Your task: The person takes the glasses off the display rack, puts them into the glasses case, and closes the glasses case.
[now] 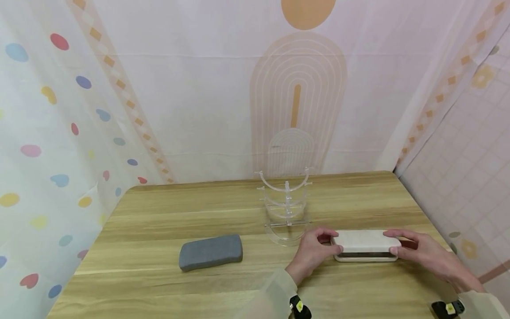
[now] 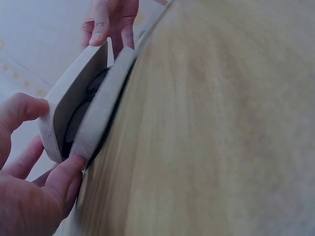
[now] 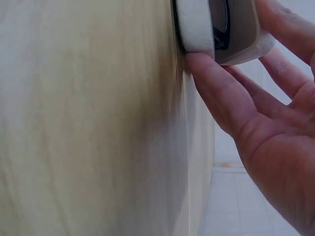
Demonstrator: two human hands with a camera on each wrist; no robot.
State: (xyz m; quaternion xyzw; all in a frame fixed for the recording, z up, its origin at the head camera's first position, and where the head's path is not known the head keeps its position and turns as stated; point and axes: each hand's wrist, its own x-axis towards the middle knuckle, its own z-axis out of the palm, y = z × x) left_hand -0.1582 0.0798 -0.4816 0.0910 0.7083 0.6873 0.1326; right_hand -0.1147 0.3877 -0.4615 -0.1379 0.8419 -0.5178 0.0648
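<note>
A white glasses case (image 1: pixel 366 240) lies at the right of the table, its lid partly raised from the base. Inside, a pair of dark-lensed glasses (image 2: pixel 78 115) shows through the gap in the left wrist view. My left hand (image 1: pixel 312 250) holds the case's left end, with fingers on both lid and base. At the other end my right hand (image 1: pixel 428 254) grips it the same way; in the right wrist view its thumb lies at the base's edge and other fingers are on the lid.
A clear acrylic glasses stand (image 1: pixel 287 208), with several curved tiers, is just left of and behind the white case. Farther left lies a grey glasses case (image 1: pixel 211 252), closed. Patterned curtains (image 1: pixel 199 102) hang behind and beside the wooden table (image 1: pixel 159 217).
</note>
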